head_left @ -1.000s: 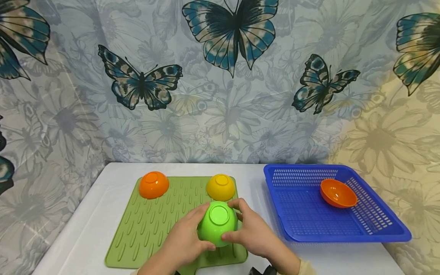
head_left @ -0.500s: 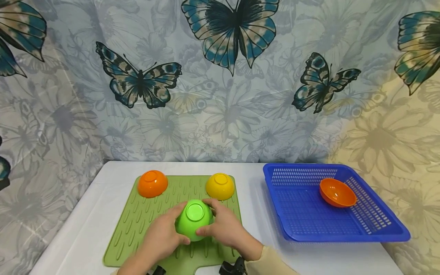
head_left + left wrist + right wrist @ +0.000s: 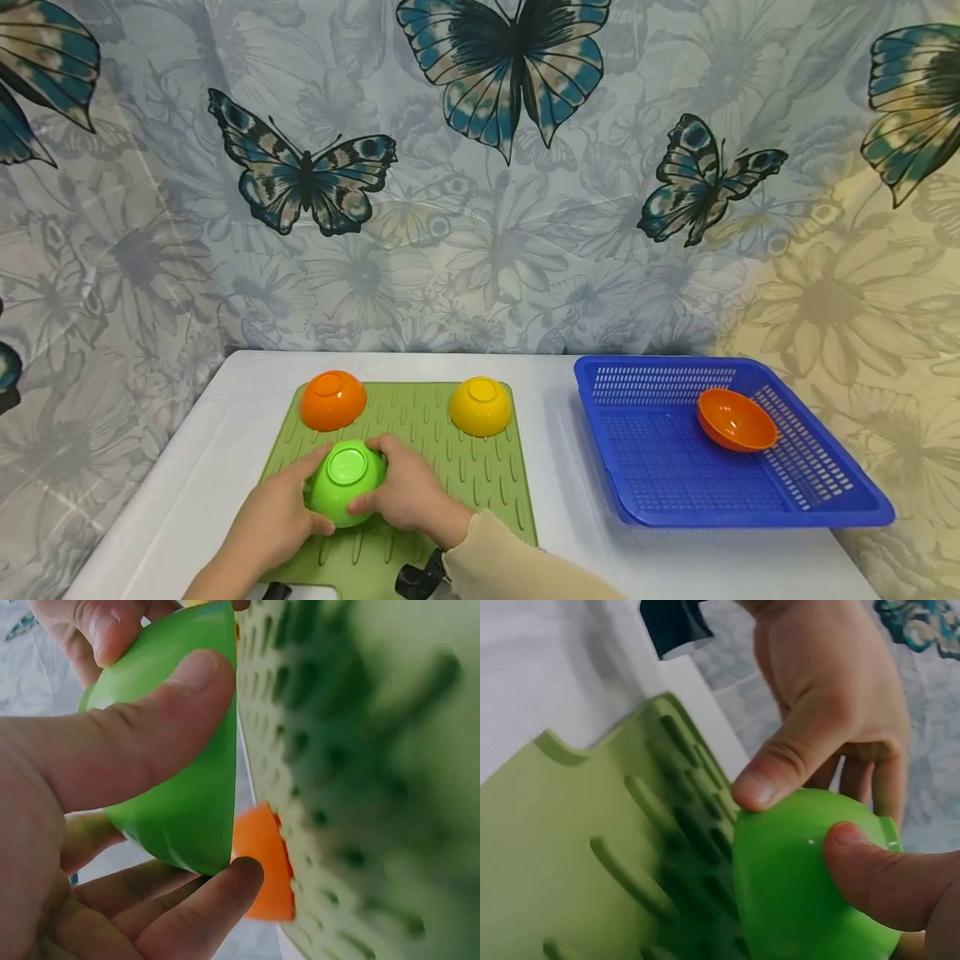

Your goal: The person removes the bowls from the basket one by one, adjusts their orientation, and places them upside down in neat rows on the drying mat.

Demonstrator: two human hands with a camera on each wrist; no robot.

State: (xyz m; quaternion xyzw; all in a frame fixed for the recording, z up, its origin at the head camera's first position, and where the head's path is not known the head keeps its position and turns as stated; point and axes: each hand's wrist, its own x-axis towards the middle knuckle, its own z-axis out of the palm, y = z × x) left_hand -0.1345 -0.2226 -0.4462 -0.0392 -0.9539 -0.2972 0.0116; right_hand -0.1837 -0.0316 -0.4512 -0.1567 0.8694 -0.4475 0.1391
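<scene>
A green bowl point(image 3: 347, 487), upside down with its foot ring up, is held between both hands close over the left front of the ridged green drying mat point(image 3: 480, 492). My left hand point(image 3: 273, 512) grips its left side, thumb at the front and fingers round the back. From the right, my right hand point(image 3: 412, 492) grips it the same way. In the left wrist view the bowl's rim point(image 3: 234, 735) stands a little off the mat. An overturned orange bowl point(image 3: 333, 401) sits just beyond, at the mat's back left corner. At the back right corner rests an overturned yellow bowl point(image 3: 480, 407).
To the right stands a blue plastic basket point(image 3: 637, 500) with slotted sides, and an orange bowl point(image 3: 738, 421) lies in it, mouth up. A white cloth point(image 3: 570, 550) covers the table. Behind the table hangs a butterfly-patterned curtain point(image 3: 510, 275).
Both hands have carried the green bowl leftward across the mat, from in front of the yellow bowl to in front of the orange one. The other bowls have not moved.
</scene>
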